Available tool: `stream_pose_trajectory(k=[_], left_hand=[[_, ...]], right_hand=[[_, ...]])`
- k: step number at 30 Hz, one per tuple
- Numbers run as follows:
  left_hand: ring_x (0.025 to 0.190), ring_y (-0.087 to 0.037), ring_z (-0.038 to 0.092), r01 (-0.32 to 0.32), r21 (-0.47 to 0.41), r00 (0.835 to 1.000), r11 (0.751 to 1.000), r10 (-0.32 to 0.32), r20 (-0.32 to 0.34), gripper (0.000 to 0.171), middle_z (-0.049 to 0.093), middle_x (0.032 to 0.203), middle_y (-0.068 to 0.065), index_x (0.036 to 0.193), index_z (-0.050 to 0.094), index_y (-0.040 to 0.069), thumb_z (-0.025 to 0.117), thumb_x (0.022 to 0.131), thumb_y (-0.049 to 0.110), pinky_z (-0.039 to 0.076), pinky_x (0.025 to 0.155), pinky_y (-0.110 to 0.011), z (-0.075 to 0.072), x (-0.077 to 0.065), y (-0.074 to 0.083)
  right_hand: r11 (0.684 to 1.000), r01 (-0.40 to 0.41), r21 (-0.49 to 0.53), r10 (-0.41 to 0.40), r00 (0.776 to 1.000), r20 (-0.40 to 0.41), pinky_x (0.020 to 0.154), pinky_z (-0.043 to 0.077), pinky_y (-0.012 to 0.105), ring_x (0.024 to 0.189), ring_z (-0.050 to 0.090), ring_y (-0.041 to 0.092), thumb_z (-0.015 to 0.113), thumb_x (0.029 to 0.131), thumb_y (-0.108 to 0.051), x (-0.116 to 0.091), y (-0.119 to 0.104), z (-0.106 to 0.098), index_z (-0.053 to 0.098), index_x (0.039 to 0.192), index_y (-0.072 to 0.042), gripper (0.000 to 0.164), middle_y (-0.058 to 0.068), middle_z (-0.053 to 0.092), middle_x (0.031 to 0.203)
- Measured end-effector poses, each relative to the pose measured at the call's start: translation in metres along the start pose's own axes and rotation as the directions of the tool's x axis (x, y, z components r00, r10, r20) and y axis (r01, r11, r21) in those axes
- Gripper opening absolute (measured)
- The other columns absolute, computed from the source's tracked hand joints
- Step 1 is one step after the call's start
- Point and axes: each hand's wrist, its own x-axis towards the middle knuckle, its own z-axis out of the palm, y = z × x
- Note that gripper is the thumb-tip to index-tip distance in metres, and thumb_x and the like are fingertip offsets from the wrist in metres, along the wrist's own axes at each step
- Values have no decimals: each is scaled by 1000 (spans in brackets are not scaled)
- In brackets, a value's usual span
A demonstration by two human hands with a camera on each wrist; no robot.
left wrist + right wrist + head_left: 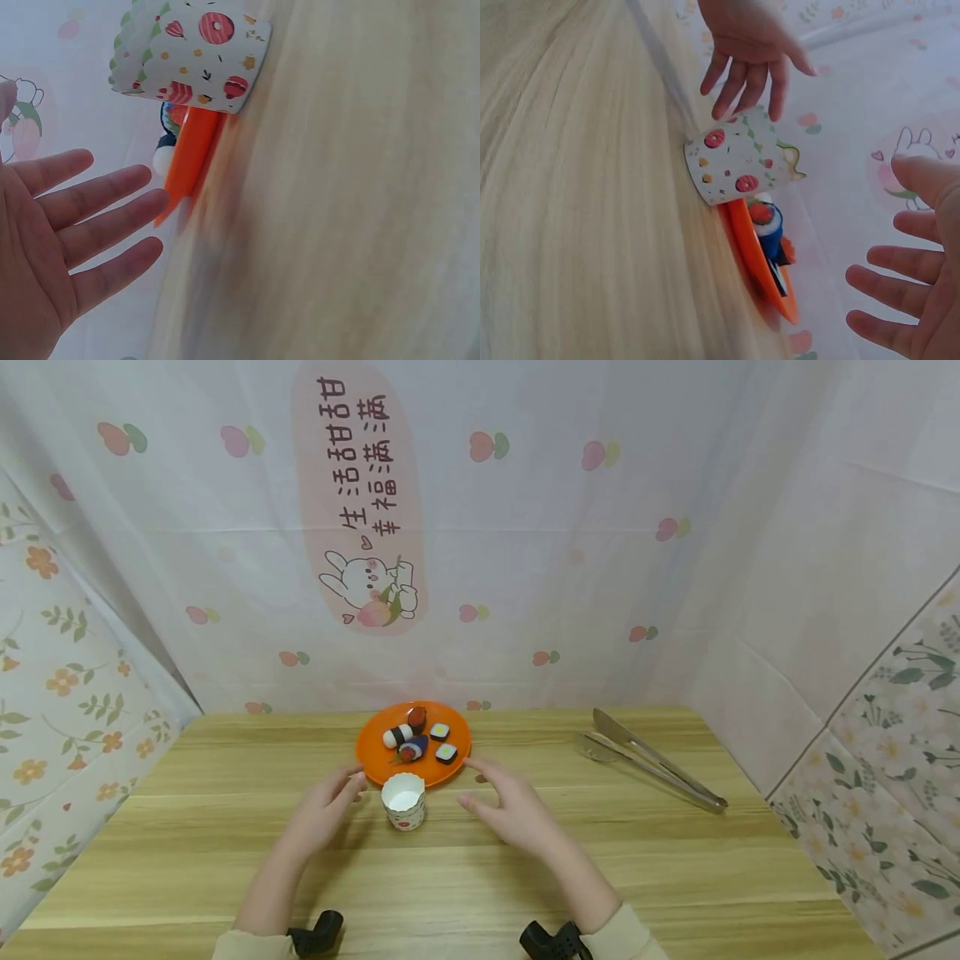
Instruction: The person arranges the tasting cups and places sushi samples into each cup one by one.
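Observation:
An orange plate (372, 766) lies near the table's back edge, bearing several toy sushi pieces (412, 749). Just in front of it stands a white paper baking cup (406, 817) with a scalloped rim and a printed pattern. My left hand (327, 808) is at the plate's left front, its fingers spread and holding nothing. On the other side, my right hand (510, 807) reaches to the plate's right front edge with fingers extended. In the left wrist view the left hand (67, 240) has its palm showing. Whether any fingertip touches the plate I cannot tell.
Metal tongs (656, 764) lie spread apart on the table's right side. The wooden table (187, 835) ends at a printed cloth (525, 568) hung behind it. Floral panels (892, 777) stand along both sides.

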Motion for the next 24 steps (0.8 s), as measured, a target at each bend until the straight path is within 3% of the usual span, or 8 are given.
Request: stream_pose_trajectory(k=[10,16,24], left_hand=[[105,-31,60,-22,-7,998,1000,22,53,49,63,116,-16,137,47,0,48,101,34,43,95,-55,9,-2,-6],[104,-27,58,-29,-14,996,999,30,83,50,63,116,-9,136,49,3,55,98,35,46,92,-49,13,-2,-7],[102,-24,61,-51,-99,989,994,64,132,58,62,117,-10,134,49,1,69,89,31,49,89,-42,20,1,-9]], right_hand=[[999,3,35,-3,1000,11,97,45,43,116,54,21,60,94,-40,4,5,18,47,142,-15,55,6,50,138],[998,-2,58,1,1000,13,95,46,43,114,55,21,60,95,-36,6,6,27,47,141,-12,53,6,51,136],[996,15,88,-17,1000,22,93,48,41,111,56,20,61,95,-29,10,5,40,49,140,-10,50,6,54,134]])
